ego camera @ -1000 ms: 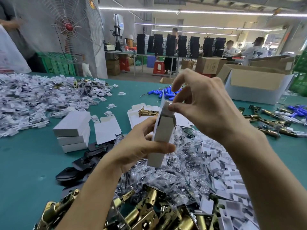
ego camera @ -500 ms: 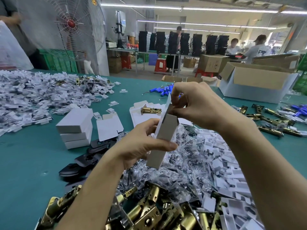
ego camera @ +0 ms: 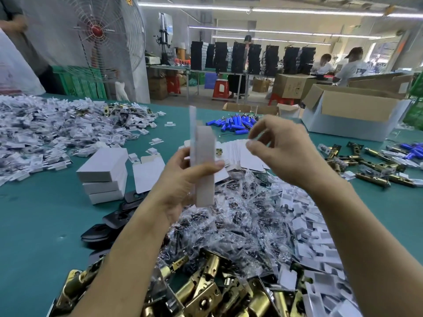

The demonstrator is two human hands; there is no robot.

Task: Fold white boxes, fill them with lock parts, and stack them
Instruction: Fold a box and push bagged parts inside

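Head view: left hand (ego camera: 180, 179) grips box (ego camera: 204, 161) upright above bagged-parts pile (ego camera: 240, 213); right hand (ego camera: 283, 152) just beside, not touching it, fingers loosely curled, empty; box stack (ego camera: 103, 175) further left.

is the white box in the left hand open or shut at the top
Open: the white box in the left hand stands upright with its top flap sticking up, untucked.

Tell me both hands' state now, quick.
Left hand: grips the white box.
Right hand: clear of the box, blurred; grip cannot be told.
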